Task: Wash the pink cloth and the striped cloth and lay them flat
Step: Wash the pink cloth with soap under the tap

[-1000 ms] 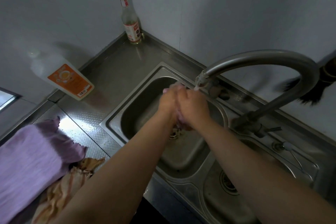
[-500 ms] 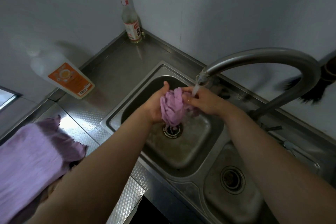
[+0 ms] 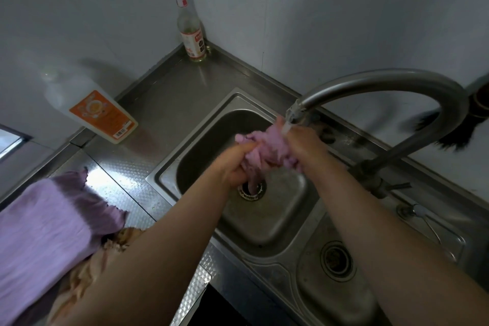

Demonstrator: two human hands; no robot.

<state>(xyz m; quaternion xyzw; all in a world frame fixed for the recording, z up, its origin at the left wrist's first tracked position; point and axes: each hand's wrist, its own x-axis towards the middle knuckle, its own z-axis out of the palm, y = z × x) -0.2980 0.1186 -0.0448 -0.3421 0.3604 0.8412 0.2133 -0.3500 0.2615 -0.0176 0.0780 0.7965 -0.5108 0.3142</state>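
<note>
**Pink cloth under the tap**

Pink cloth [image 3: 264, 151] is bunched over the sink [image 3: 169, 166], held up beneath the running faucet [image 3: 383, 82]. On the counter [image 3: 164, 92] at far left, a purple cloth [image 3: 45, 227] is laid over the striped cloth [image 3: 87, 272]. Left hand [image 3: 232, 166] fingers are curled round one end, right hand [image 3: 304, 145] fingers round the other.

Two forearms enter from the lower edge, both bare, with no sleeve in view. The left hand [image 3: 232, 166] and right hand [image 3: 304, 148] carry no glove, ring, watch or bracelet.
</note>
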